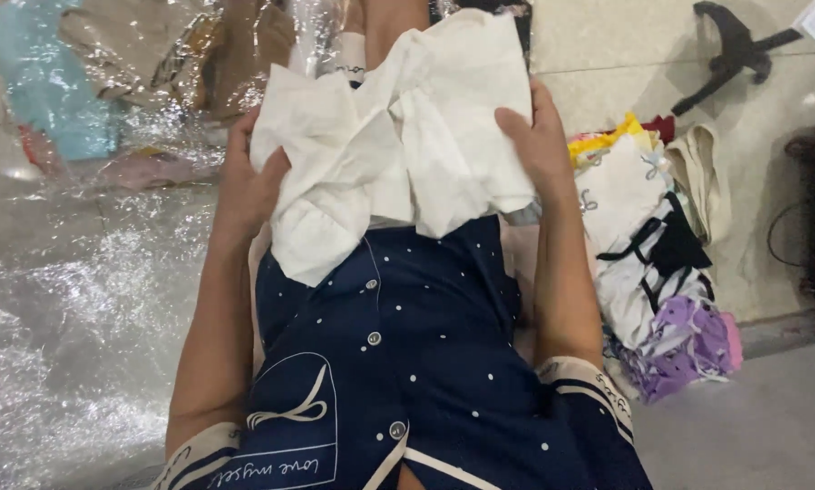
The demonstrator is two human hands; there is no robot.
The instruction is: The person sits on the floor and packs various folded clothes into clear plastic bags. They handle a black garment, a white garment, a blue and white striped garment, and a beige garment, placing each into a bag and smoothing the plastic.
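Observation:
A crumpled white garment [398, 136] is held up over my lap, in front of my dark blue dotted button-up clothing [398, 363]. My left hand [248, 177] grips its left edge, fingers curled into the cloth. My right hand [539, 136] holds its right side, thumb lying across the fabric. The garment hides my knees and most of what lies beyond it.
A pile of folded clothes [652, 263], white, black, purple and yellow, lies on the floor to my right. Crinkled clear plastic sheeting [72, 299] covers the floor at left, with bagged garments [108, 63] behind. A black stand foot [734, 50] sits at the far right.

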